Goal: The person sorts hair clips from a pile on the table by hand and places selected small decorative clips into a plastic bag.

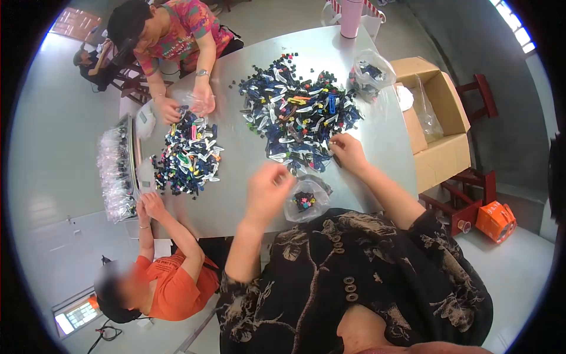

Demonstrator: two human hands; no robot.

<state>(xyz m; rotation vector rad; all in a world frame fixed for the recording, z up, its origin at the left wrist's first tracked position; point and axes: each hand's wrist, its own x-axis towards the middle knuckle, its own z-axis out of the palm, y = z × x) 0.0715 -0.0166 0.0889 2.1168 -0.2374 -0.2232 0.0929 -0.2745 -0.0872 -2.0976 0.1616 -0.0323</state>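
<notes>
A wide pile of small hair clips (295, 112), mostly dark blue, black and silver-white with some bright ones, is spread on the metal table (236, 206). My right hand (349, 153) is at the pile's near right edge, fingers pinched together; what is in them is too small to make out. Blurred a little, my left hand (270, 192) is raised above the table with its fingers curled closed, and its contents are hidden. Just right of it stands an open clear plastic bag (306, 200) with dark, pink and yellow small pieces inside.
Another clip pile (188, 153) is by two co-workers' hands at the left. A filled clear bag (371, 74) and a pink tumbler (351, 17) stand at the far side. An open cardboard box (442, 159) is to the right; wrapped packs (115, 171) line the left.
</notes>
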